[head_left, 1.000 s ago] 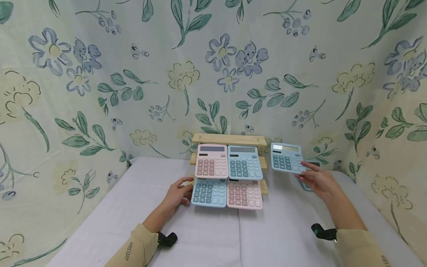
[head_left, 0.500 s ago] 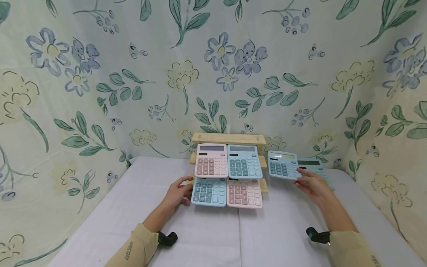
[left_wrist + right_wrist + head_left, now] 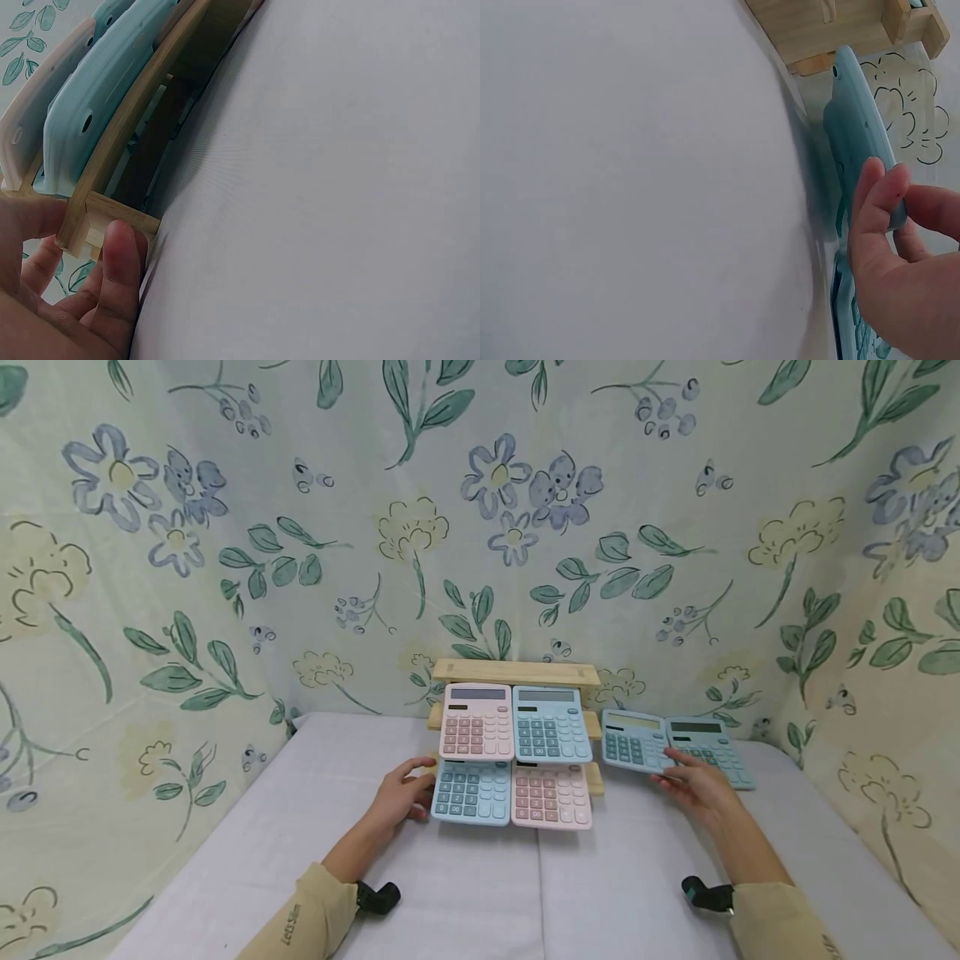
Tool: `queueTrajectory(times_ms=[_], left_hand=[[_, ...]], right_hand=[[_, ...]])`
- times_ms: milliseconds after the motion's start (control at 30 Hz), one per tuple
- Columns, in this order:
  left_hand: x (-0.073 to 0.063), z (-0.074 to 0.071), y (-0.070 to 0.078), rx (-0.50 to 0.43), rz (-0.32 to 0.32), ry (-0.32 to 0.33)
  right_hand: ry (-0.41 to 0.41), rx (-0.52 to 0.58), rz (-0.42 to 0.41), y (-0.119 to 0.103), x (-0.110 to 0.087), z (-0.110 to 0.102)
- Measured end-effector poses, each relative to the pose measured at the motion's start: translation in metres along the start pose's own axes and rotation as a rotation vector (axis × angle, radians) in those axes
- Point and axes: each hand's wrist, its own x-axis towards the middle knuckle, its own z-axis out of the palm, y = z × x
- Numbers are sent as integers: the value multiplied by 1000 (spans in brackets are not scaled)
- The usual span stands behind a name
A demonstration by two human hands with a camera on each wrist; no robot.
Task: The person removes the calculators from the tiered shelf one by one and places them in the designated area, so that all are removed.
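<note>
Right wrist view: the thumb and fingers of the right hand (image 3: 907,289) pinch a blue calculator (image 3: 855,127) near the right edge of the frame. In the head view that calculator is right of centre, keys facing up, held at its lower right corner; whether it touches the table (image 3: 465,893), I cannot tell. In the left wrist view, at lower left, the left hand (image 3: 52,326) grips the end of the wooden rack (image 3: 124,142).

Just right of the pinched calculator in the head view is a second calculator (image 3: 723,752), also blue, partly hidden behind the right hand. At the centre of the frame the rack carries four more in two rows: upper pink one (image 3: 477,722) at left, upper blue one (image 3: 551,727) at right, and under them the lower blue one (image 3: 472,793) at left and lower pink one (image 3: 551,797) at right. The upper pair hides the top of the lower pair.

At the bottom of the frame, a black device (image 3: 377,898) sits by the left sleeve (image 3: 300,914), another by the right sleeve (image 3: 780,918). The floral backdrop (image 3: 525,585) fills the upper part.
</note>
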Motion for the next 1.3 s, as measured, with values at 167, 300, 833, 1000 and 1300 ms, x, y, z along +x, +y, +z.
queueTrajectory(times_ms=[167,300,833,1000,1300], left_hand=[[0,0,0,1,1,0],[0,1,0,5,0,1],[-1,-1,-2,3,3,-5],[-1,-1,-2,6,10,3],[0,0,-2,3,8,-8]], right_hand=[[-11,17,-6,4,3,0],[-11,33,-9,7,4,2],[25,81,11,11,11,10],[50,115,24,11,8,13],[126,119,18,14,6,15]])
